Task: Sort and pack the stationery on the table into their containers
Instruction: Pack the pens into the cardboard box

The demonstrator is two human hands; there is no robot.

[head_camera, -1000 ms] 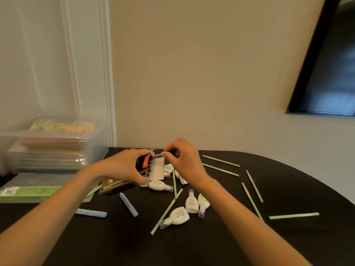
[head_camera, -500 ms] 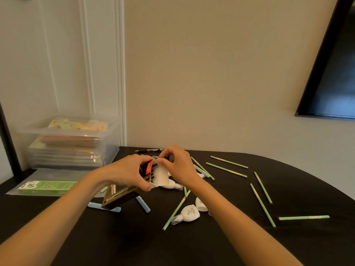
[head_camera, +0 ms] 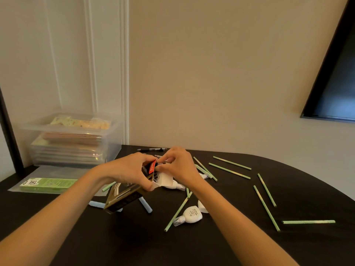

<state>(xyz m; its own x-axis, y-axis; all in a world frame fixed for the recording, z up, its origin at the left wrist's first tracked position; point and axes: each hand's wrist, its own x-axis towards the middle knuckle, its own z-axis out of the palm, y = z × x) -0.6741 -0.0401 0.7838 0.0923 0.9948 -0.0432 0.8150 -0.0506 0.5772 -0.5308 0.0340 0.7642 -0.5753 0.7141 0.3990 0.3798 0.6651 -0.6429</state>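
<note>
- Black table point(head_camera: 230, 246): green sticks point(head_camera: 229, 170), white bottles point(head_camera: 191, 215) scattered.
- Your left hand point(head_camera: 130, 169) grips the tilted box point(head_camera: 123, 198).
- Your right hand point(head_camera: 180, 166) pinches a pen point(head_camera: 158, 156) at its open end.

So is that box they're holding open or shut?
Open. The gold-and-black box, gripped by the left hand, has its white flap folded out at the top end, where the fingers of the right hand curl.

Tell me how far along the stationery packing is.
Early. Nothing looks finished. In hand: the left hand grips the open pen box while the right hand pinches a pen at its mouth. Left on the table: green sticks, white bottles, blue sticks and a black pen.
</note>
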